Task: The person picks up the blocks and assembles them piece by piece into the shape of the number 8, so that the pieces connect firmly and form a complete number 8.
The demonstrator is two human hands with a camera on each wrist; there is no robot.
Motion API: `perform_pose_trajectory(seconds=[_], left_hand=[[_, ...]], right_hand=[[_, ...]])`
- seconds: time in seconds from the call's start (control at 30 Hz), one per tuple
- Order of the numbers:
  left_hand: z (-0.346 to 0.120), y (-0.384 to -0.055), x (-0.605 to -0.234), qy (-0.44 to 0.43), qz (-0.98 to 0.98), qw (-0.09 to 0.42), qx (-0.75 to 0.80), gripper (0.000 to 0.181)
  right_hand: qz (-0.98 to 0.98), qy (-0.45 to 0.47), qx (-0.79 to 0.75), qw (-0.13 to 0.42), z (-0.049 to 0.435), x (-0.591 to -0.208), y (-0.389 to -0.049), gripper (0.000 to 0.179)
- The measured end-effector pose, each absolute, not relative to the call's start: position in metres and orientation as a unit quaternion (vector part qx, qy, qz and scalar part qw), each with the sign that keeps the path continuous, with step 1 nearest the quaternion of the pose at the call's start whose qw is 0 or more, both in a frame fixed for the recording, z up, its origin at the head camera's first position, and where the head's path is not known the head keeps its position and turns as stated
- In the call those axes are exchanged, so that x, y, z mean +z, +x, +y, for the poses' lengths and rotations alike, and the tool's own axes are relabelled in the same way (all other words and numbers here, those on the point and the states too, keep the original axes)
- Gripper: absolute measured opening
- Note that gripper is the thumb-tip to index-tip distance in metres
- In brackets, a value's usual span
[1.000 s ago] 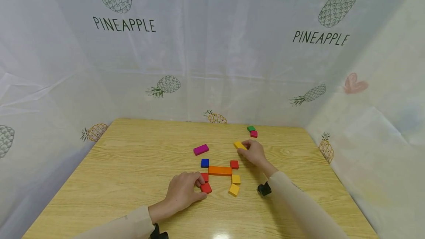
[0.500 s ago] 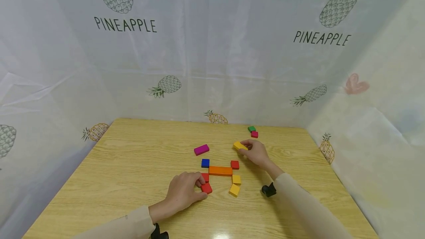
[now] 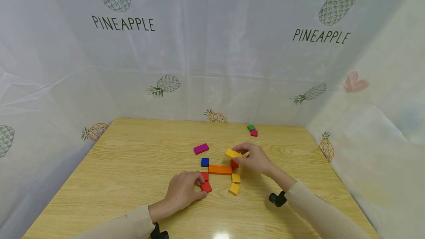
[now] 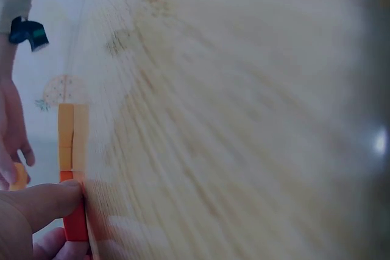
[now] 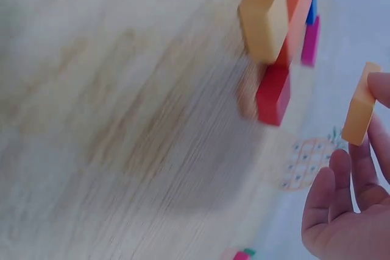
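Note:
My left hand (image 3: 182, 191) rests at the left side, thumb and fingertips pinching a tilted red block (image 3: 206, 187) just below a second red block (image 3: 204, 176). In the head view my right hand (image 3: 256, 160) grips a yellow block (image 3: 231, 153) between thumb and fingers. The right wrist view shows that yellow block raised off the table. Below it, another red block (image 3: 234, 164) is partly hidden by the right hand. An orange bar (image 3: 220, 170) lies between the two sides, with a blue block (image 3: 205, 162) at its upper left corner.
Two yellow blocks, one straight (image 3: 235, 178) and one tilted (image 3: 234, 189), run down from the orange bar's right end. A magenta block (image 3: 201, 148) lies farther back. Near the back edge, a green block (image 3: 251, 128) touches a pink block (image 3: 254, 133) on the wooden table (image 3: 146, 143).
My right hand has lifted the yellow block and brought it toward me and leftward, over the red block at the right. My left hand stays in place.

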State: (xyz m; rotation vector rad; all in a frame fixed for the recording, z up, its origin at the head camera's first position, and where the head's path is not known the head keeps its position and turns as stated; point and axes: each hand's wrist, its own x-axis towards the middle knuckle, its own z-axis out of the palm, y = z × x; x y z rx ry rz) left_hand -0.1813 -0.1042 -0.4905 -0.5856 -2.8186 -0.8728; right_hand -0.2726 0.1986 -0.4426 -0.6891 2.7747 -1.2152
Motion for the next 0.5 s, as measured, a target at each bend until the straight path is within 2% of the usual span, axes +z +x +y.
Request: perform_pose_trajectory(seconds=[0.5], left_hand=[[-0.104, -0.182, -0.490, -0.190, -0.936, 0.059, -0.290, 0.033]], right_hand=[[0.882, -0.303, -0.359, 0.033, 0.184, -0.433, -0.227, 0.027]])
